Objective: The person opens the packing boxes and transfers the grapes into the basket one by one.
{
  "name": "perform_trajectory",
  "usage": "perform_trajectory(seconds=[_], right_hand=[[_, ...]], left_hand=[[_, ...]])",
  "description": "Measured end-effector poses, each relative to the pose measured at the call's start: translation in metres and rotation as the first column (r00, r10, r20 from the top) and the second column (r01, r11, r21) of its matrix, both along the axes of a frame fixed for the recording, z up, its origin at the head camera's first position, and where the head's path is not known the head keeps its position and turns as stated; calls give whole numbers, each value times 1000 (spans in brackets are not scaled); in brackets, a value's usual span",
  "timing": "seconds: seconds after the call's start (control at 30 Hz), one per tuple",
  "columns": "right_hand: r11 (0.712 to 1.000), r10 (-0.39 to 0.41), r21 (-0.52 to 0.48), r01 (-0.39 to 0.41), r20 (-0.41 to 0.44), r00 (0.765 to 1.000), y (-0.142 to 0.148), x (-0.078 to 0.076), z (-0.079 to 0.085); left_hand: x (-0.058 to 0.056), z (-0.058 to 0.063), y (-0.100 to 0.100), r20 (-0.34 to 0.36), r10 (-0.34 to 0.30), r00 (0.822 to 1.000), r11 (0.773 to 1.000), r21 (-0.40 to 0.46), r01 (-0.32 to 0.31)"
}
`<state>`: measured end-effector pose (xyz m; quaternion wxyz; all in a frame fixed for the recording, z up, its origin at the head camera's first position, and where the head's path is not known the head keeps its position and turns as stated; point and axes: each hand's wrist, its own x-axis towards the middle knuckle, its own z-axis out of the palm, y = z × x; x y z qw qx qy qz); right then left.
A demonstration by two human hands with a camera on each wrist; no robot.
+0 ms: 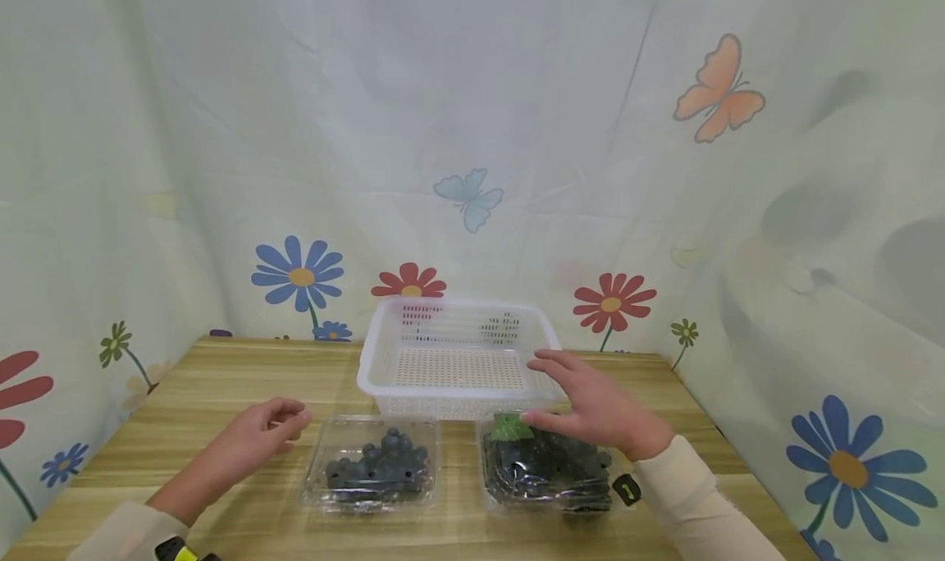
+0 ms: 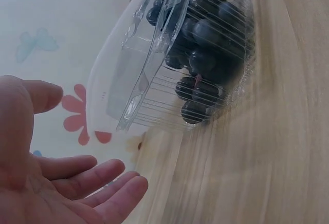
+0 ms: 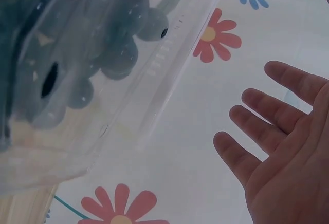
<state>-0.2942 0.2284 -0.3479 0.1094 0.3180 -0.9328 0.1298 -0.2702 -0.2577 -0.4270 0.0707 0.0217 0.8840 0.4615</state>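
A clear plastic box of dark grapes (image 1: 384, 462) lies on the table, left of the middle. Just to its left my left hand (image 1: 254, 434) hovers with relaxed fingers and holds nothing. In the left wrist view, that hand (image 2: 77, 183) is apart from the ribbed wall of the box (image 2: 159, 98). A second clear box (image 1: 546, 479) stands to the right, with dark grapes and a green patch at its back left. Over its back part my right hand (image 1: 594, 401) is spread, fingers toward the basket and nothing in its grasp. The right wrist view shows this hand (image 3: 288, 126) beside a box with grapes (image 3: 121, 54).
A white plastic basket (image 1: 461, 393) with a perforated bottom stands behind both boxes, nothing visible in it. The wood-grain table (image 1: 461, 528) ends at a curtain (image 1: 369, 134) printed with flowers and butterflies, which closes the back and sides.
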Motion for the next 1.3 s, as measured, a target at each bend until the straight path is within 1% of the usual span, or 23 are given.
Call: perform_trajectory(seconds=[0.2,0.43,0.57,0.7,0.83,0.93,0.97,1.3], right_hand=[[999,31,-15,-30,17,999,-10,0,-2],[998,67,-22,-67,9,998,-21,-1,-4],[996,88,-16,-88,15,996,-28,-1,-6],[993,115,5,-115,33,993,-36,1,-7],[990,135,33,-137,47,990,-43,1,-6],[988,148,33,-151,71,986,-47,2,-6],[988,151,33,-154,80,985,-48,2,-6],[981,184,38,-191,140,973,-57,3,-12]], left_hand=[[4,-9,-1,-8,-15,1000,993,118,16],[4,-15,2,-3,-22,1000,979,202,23],[4,-16,3,0,-38,999,976,213,37],[5,-17,3,10,-49,999,978,202,46],[5,-18,0,5,-91,996,973,215,88],[4,-19,-2,-4,-138,990,964,231,135],[4,-20,-2,-2,-143,990,963,231,140],[2,-26,1,32,-152,988,961,240,140]])
